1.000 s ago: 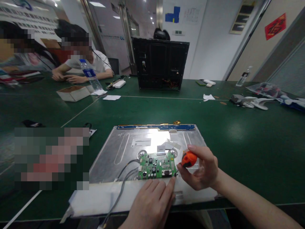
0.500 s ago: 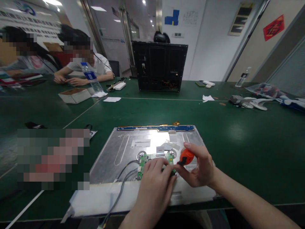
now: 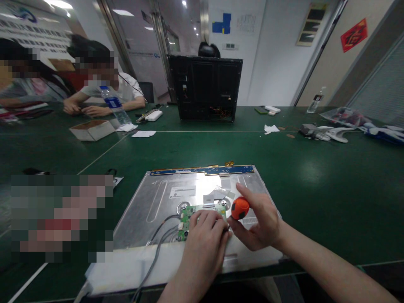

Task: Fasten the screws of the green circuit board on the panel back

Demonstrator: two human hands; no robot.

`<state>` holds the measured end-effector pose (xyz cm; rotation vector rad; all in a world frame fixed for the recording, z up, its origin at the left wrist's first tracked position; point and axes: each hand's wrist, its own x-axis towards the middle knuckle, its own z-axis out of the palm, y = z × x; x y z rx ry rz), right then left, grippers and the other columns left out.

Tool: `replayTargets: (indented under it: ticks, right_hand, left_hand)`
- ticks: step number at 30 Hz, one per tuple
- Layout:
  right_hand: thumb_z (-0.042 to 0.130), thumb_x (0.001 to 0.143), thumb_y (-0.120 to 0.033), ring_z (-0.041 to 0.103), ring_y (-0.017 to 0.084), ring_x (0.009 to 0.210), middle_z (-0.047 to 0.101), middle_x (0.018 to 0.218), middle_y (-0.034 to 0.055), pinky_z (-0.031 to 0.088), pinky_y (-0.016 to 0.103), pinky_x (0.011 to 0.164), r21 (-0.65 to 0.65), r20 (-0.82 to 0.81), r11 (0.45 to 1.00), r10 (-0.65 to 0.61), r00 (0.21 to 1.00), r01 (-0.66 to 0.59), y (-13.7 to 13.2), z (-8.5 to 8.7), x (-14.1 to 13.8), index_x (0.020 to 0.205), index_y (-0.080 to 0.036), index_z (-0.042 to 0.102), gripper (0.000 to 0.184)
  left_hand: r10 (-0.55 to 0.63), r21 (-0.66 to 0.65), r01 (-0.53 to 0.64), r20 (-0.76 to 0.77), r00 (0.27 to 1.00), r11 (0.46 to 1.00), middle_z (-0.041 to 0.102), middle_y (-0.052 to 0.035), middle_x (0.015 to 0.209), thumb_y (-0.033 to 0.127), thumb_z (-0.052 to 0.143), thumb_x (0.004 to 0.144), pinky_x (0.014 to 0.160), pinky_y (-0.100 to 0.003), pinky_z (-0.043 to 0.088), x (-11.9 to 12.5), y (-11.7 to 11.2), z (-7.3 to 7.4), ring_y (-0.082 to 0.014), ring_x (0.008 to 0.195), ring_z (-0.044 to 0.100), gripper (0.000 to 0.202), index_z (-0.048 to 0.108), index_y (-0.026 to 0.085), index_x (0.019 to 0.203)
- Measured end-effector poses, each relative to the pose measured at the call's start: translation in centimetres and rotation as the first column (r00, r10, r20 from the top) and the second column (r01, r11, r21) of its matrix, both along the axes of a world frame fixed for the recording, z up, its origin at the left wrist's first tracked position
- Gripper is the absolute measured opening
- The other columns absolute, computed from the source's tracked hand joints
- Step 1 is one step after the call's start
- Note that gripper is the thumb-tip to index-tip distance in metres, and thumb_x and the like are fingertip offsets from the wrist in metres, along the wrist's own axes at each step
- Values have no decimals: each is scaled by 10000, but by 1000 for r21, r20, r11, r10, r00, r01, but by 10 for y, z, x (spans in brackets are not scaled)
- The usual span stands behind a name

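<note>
**Tool (image 3: pixel 240 207) in right hand (image 3: pixel 257 216), left hand (image 3: pixel 206 235) over board (image 3: pixel 184 214)**

The right hand holds the orange-and-black tool between thumb and fingers, just right of the board. The left hand lies over the board, hiding much of it, its fingers close together; whether they pinch anything, I cannot tell. Under the board lies a metal panel (image 3: pixel 139 214). Cables (image 3: pixel 159 245) run from the board's left edge. Beyond the board is a blue strip (image 3: pixel 202 171); well beyond it, a black casing (image 3: pixel 205 88) stands upright.
</note>
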<state>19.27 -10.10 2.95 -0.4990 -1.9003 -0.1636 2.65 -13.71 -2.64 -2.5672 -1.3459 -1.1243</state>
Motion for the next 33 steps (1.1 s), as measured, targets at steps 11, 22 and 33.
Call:
replayTargets:
  ticks: [11,22,33]
  right_hand:
    - [528,839,-173,589,159,494,644,681,1,503,263,431,-7,62,1000,-17,998,18,1,1,2,1553,-37,289,765]
    - [542,833,-125,643,152,551,706,782,34,547,251,478,13,13,999,42,999,-43,-1,2,1,1507,-54,374,698]
    - [539,895,-153,636,141,574,678,772,3,551,242,505,-40,25,999,24,999,-23,1,1,1,1443,-117,397,567]
  left_hand:
    - [24,29,-23,-8,1000,999,644,-49,885,69,490,865,927,-440,436,1,1,-9,-237,891,590,170,592,204,865]
    - [28,61,-26,-22,999,998,635,-31,864,40,514,838,914,-417,412,3,0,-5,-233,866,586,177,566,208,854]
    - [3,-16,-3,2,1000,1000,651,-45,929,68,515,840,932,-428,412,0,-1,-10,-245,907,596,180,586,218,912]
